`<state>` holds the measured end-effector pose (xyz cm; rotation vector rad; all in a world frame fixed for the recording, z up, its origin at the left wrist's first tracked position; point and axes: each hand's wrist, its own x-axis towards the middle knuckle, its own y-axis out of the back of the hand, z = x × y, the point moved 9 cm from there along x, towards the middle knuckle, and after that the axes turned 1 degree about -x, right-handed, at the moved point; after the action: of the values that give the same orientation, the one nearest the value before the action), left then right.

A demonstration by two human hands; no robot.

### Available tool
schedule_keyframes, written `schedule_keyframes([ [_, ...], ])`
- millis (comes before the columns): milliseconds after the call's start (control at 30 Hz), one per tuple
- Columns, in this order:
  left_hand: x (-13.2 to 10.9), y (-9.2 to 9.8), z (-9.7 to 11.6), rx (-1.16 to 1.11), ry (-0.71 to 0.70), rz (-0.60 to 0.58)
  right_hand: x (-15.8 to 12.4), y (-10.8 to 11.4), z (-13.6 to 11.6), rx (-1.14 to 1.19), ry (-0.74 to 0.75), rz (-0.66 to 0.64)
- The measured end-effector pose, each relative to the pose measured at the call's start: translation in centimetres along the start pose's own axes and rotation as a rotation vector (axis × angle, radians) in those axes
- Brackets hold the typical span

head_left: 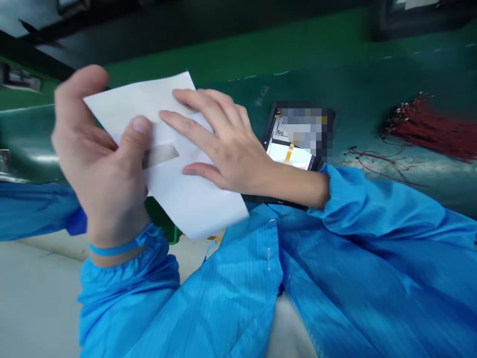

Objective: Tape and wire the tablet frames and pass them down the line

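My left hand (104,174) grips a white sheet of paper (201,209), its thumb on the front and its fingers partly hidden behind. A small greyish, shiny strip (164,155) lies on the sheet beside the left thumb. Across the right part of the paper, my right hand (234,144) rests with its fingers apart and stretched out. The sheet is tilted and held up in the air in front of the bench. Slight blur covers the left hand.
An opened black-framed flat device (285,152), partly pixelated, lies on the green bench (357,84) behind my right wrist. Right of it are a bundle of dark red wires (436,129) and several loose wires (391,161). Another person's blue sleeve (33,211) shows at left.
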<state>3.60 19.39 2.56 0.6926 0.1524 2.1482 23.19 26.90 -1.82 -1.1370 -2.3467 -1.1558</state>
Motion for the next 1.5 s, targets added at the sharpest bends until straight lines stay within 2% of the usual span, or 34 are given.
schedule_keyframes([
  [100,-2.2,-3.5,1.5,-0.098,-0.099,-0.284,-0.4,-1.2,1.3,0.017,-0.013,0.001],
  [200,-4.5,-4.4,2.0,-0.104,-0.184,-0.355,-1.1,-1.5,2.5,0.015,-0.044,-0.072],
  [267,-5.6,-4.9,2.1,-0.049,-0.195,-0.329,-1.5,-1.5,2.4,0.016,-0.045,-0.139],
  [400,-6.3,-5.4,1.2,-0.08,-0.012,-0.2,-1.8,-0.9,1.7,0.055,-0.047,-0.189],
  [467,-6.5,-5.8,1.1,-0.137,0.045,-0.185,-2.0,-0.7,1.6,0.076,-0.066,-0.173],
  [567,-6.8,-6.4,1.4,-0.149,0.042,-0.211,-2.4,-0.5,1.8,0.082,-0.094,-0.163],
  [733,-7.4,-5.8,1.3,0.028,0.024,-0.075,-2.8,0.1,1.4,0.136,-0.102,-0.13],
  [867,-8.1,-6.0,1.0,0.065,0.023,-0.037,-2.8,0.5,1.5,0.257,-0.171,-0.047],
  [1067,-8.6,-6.5,0.2,0.054,0.101,-0.088,-3.2,0.4,3.0,0.547,-0.287,0.084],
  [1200,-8.4,-6.5,0.4,0.07,0.065,-0.076,-3.1,-0.1,3.8,0.672,-0.331,0.018],
  [1300,-8.4,-6.7,0.1,0.08,0.086,-0.084,-3.0,-0.1,3.9,0.653,-0.339,-0.017],
  [1500,-8.8,-7.1,-0.6,0.083,0.157,-0.102,-3.5,1.0,3.5,0.412,-0.296,0.126],
])
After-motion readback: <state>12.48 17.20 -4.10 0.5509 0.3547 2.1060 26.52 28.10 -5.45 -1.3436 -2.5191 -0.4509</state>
